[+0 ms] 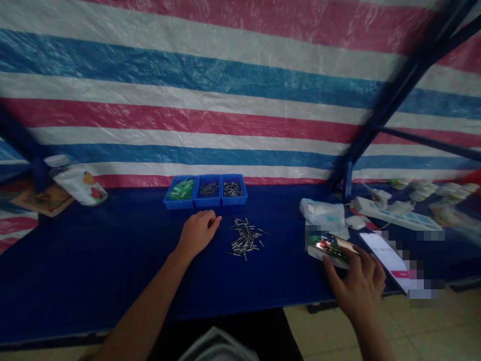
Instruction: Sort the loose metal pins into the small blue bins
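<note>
My left hand (197, 231) rests on the blue tabletop with its fingers curled in, and nothing shows in it. Just to its right lies a loose pile of thin metal pins with pointed ends (246, 238). My right hand (358, 278) is curved over the right end of a flat, shiny object (330, 249), thumb at the near edge and fingers on top. Its reflective face is partly blurred, so its exact kind is unclear. A lit smartphone (387, 258) lies close by on the right.
Behind the pile stand three joined blue bins, one with green pieces (182, 189), two with small metal parts (209, 190) (232, 189). A white plastic packet (323, 213) and power strip (398, 215) lie back right. A white-capped container (77, 183) leans at left.
</note>
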`<action>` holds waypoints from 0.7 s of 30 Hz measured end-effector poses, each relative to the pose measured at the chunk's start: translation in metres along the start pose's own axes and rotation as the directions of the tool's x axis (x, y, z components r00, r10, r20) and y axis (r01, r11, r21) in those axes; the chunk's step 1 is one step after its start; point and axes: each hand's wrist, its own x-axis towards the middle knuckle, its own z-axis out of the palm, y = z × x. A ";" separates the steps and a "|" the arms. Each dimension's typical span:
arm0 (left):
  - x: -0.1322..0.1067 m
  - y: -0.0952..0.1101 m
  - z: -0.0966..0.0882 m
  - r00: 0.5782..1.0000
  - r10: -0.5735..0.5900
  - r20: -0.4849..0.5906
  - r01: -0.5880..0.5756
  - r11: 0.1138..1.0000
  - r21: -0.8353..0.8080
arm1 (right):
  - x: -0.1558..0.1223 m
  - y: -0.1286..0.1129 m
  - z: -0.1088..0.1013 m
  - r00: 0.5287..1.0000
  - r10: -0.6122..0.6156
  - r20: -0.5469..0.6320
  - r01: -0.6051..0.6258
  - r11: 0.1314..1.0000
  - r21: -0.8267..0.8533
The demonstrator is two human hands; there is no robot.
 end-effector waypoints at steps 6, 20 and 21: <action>-0.001 -0.003 0.003 1.000 -0.007 0.000 0.007 0.999 0.048 | -0.001 0.004 0.002 1.000 -0.029 -0.002 0.029 0.999 -0.013; 0.000 -0.003 0.003 1.000 -0.019 -0.006 0.018 1.000 -0.016 | -0.002 0.003 0.001 1.000 -0.011 0.007 0.011 1.000 -0.022; 0.000 -0.003 0.003 1.000 -0.023 -0.009 0.023 0.999 -0.035 | -0.002 0.002 0.001 1.000 -0.005 0.008 0.005 1.000 -0.023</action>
